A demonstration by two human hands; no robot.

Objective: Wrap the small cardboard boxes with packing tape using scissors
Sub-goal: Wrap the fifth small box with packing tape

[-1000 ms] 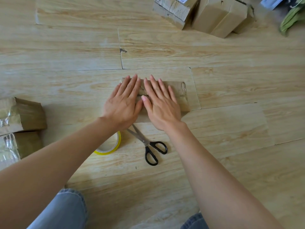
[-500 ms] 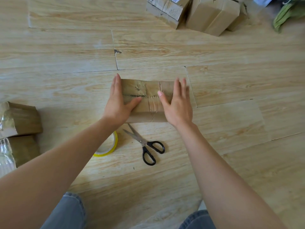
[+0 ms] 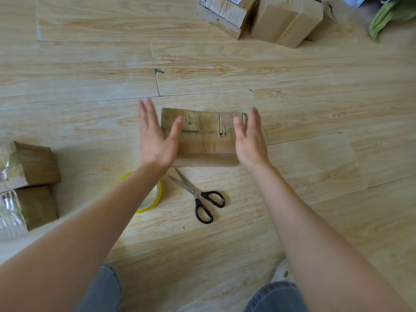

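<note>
One small cardboard box (image 3: pixel 203 136) lies flat on the wooden floor (image 3: pixel 315 109) straight ahead of you, in the middle of the view. Its long side runs left to right, and a ragged dark seam crosses its creased top.

Your left hand (image 3: pixel 155 140) stands at the box's left end and your right hand (image 3: pixel 249 140) at its right end, palms turned toward each other. Each grip is spread, with the fingers straight and held together and the thumb angled inward over the top of the box. Neither hand curls round anything. The hands are blurred, so you cannot tell whether the palms touch the cardboard.

Just nearer to you than the box, the scissors (image 3: pixel 198 194) lie on the floor with black handles toward you and blades slightly parted, pointing at the box. Beside them, partly under your left forearm, sits the roll of tape (image 3: pixel 153 199) with its yellow rim.

Two wrapped boxes (image 3: pixel 33 172) with shiny film on them rest at the far left. Well beyond the middle box, several plain cardboard boxes (image 3: pixel 288 21) are bunched at the top edge, with a green cloth (image 3: pixel 387 16) in the corner. Your knees in jeans (image 3: pixel 274 298) show at the bottom.
</note>
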